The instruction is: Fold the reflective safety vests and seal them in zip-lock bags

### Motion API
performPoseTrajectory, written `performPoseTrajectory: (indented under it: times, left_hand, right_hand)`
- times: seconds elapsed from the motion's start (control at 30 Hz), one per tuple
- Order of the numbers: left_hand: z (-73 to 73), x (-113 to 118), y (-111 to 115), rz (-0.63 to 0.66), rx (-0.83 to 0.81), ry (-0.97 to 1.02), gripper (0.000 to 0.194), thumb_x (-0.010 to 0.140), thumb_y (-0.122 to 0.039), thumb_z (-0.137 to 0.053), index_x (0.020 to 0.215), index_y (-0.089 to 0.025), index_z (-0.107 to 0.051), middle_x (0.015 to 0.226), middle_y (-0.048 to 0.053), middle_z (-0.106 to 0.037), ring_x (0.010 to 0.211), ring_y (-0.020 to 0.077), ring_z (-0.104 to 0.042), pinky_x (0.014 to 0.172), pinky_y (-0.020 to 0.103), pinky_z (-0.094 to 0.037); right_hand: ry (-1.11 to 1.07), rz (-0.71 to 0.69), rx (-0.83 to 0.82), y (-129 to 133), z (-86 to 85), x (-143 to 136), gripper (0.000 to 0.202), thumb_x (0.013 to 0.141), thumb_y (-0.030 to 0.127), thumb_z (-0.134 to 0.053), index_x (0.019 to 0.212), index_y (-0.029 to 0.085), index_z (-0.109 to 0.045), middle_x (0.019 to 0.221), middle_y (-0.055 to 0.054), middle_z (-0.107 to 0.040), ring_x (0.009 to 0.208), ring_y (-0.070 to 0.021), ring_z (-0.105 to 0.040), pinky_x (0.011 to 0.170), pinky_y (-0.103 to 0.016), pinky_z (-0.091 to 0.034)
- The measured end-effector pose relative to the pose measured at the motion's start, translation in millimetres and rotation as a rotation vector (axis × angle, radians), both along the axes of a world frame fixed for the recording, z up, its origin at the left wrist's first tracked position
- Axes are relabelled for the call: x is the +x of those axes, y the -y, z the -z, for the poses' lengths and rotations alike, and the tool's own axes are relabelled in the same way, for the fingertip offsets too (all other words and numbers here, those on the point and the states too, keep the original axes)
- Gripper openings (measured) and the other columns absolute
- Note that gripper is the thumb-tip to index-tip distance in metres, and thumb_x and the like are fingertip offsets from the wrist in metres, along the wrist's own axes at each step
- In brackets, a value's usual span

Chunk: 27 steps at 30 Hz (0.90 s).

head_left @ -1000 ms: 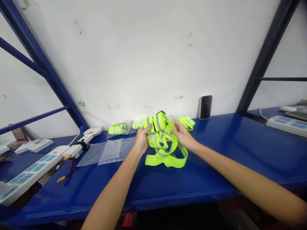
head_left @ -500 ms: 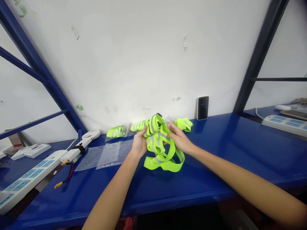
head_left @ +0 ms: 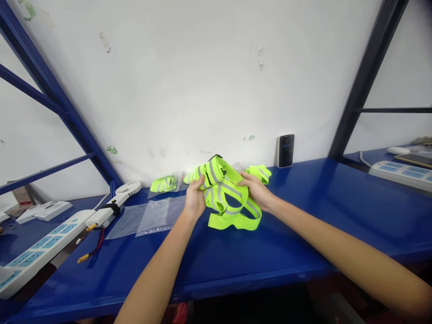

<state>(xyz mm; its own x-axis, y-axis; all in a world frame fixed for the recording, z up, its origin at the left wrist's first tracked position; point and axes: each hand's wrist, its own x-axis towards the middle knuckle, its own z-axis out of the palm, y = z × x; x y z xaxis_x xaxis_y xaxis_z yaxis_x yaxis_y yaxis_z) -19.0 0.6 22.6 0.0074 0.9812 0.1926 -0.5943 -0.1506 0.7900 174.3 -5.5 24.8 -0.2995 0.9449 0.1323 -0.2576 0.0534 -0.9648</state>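
Note:
A neon-yellow reflective strap (head_left: 232, 221) with grey stripes is partly rolled up, its loose loops hanging down over the blue table. My left hand (head_left: 195, 198) is closed on the rolled bundle, which has a black buckle or slider at its top. My right hand (head_left: 255, 189) pinches a flat stretch of the same strap to the right of the roll. Behind the hands, another folded neon strap (head_left: 259, 173) lies near the wall. To the left, a neon strap in a clear bag (head_left: 163, 183) rests against the wall, and a further neon bundle is partly hidden by the roll.
Flat clear plastic bags (head_left: 158, 215) lie left of my hands. Further left are a white handheld fan (head_left: 128, 188), a cable with yellow connectors (head_left: 96, 246) and a long power strip (head_left: 45, 252). A black-fronted device (head_left: 285, 151) leans on the wall at right.
The roll in my left hand has turned and shifted slightly left. The hanging loops have risen a little, and my right hand now holds the strap stretched flatter beside the roll.

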Motion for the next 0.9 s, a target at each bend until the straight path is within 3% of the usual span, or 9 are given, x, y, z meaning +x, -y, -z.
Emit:
performPoseTrajectory:
  times: [0.1,0.2,0.27,0.37,0.5,0.63,0.73,0.83,0.9]
  left_hand:
    - [3.8,0.4,-3.8,-0.073,0.083,-0.016,0.035,0.077,-0.032,-0.073,0.107,-0.016,-0.067,0.112,0.009,-0.073,0.119,0.0293,-0.061,0.103,0.04,-0.047]
    - [6.7,1.4,-6.3,-0.105,0.118,-0.008,0.037,0.077,-0.032,-0.074,0.11,-0.017,-0.067,0.119,0.008,-0.07,0.12,0.0284,-0.06,0.104,0.04,-0.046]
    - [6.9,2.5,-6.5,-0.127,0.127,0.018,0.037,0.077,-0.031,-0.075,0.11,-0.018,-0.067,0.12,0.008,-0.07,0.12,0.0279,-0.06,0.104,0.039,-0.046]
    - [6.3,4.3,-6.0,-0.17,0.139,0.075,0.037,0.076,-0.029,-0.076,0.11,-0.018,-0.067,0.122,0.008,-0.069,0.118,0.0273,-0.061,0.105,0.039,-0.046]
    - [7.5,4.3,-8.1,-0.201,0.12,0.136,0.035,0.077,-0.027,-0.076,0.109,-0.017,-0.067,0.119,0.008,-0.07,0.113,0.0258,-0.064,0.103,0.039,-0.047]
    - [8.6,1.3,-11.8,-0.256,0.083,0.174,0.034,0.078,-0.026,-0.075,0.109,-0.016,-0.065,0.115,0.009,-0.071,0.109,0.0258,-0.066,0.1,0.04,-0.049]
    - [7.5,-0.1,-13.2,-0.284,0.1,0.179,0.035,0.077,-0.025,-0.075,0.109,-0.017,-0.064,0.116,0.009,-0.071,0.109,0.0252,-0.066,0.098,0.039,-0.05]
    - [7.4,-0.7,-13.9,-0.33,0.145,0.145,0.037,0.076,-0.028,-0.076,0.109,-0.019,-0.063,0.116,0.009,-0.07,0.11,0.0235,-0.066,0.098,0.037,-0.05]
    - [8.9,-1.5,-14.0,-0.406,0.179,0.092,0.039,0.075,-0.031,-0.077,0.109,-0.02,-0.063,0.115,0.008,-0.07,0.108,0.0223,-0.065,0.096,0.035,-0.05]
  right_hand:
    - [0.171,0.225,0.282,-5.1,2.8,2.1,0.015,0.08,0.022,-0.059,0.095,0.025,-0.059,0.093,-0.003,-0.07,0.096,-0.0242,-0.065,0.089,-0.042,-0.048]
    - [0.192,0.314,0.433,-6.4,1.8,4.0,0.015,0.08,0.025,-0.064,0.093,0.025,-0.057,0.091,-0.002,-0.067,0.094,-0.0214,-0.063,0.085,-0.037,-0.047]
    - [0.098,0.239,0.376,-4.0,-1.3,4.8,0.027,0.076,0.027,-0.071,0.099,0.026,-0.056,0.084,0.001,-0.065,0.079,-0.0173,-0.061,0.077,-0.033,-0.048]
    - [-0.142,-0.028,0.123,2.0,-5.8,4.8,0.051,0.076,0.03,-0.075,0.12,0.027,-0.051,0.078,0.004,-0.064,0.063,-0.013,-0.057,0.064,-0.027,-0.047]
    - [-0.351,-0.263,-0.171,7.3,-5.3,2.4,0.05,0.084,0.041,-0.065,0.129,0.024,-0.051,0.079,0.0,-0.065,0.068,-0.0153,-0.062,0.066,-0.028,-0.052]
    - [-0.274,-0.321,-0.131,7.2,-0.8,-0.5,0.054,0.081,0.022,-0.068,0.132,0.026,-0.049,0.097,-0.003,-0.07,0.083,-0.0181,-0.066,0.085,-0.036,-0.053]
    - [-0.189,-0.318,-0.096,5.4,2.4,-1.6,0.063,0.076,0.012,-0.072,0.133,0.026,-0.048,0.091,-0.001,-0.07,0.083,-0.0174,-0.067,0.088,-0.039,-0.053]
    - [-0.105,-0.321,-0.104,4.1,6.8,-3.2,0.068,0.076,0.017,-0.074,0.136,0.026,-0.044,0.079,0.002,-0.068,0.073,-0.0166,-0.068,0.077,-0.038,-0.057]
    - [-0.018,-0.291,-0.071,4.1,10.9,-5.5,0.071,0.076,0.021,-0.075,0.138,0.028,-0.04,0.073,0.005,-0.064,0.061,-0.0142,-0.064,0.061,-0.032,-0.058]
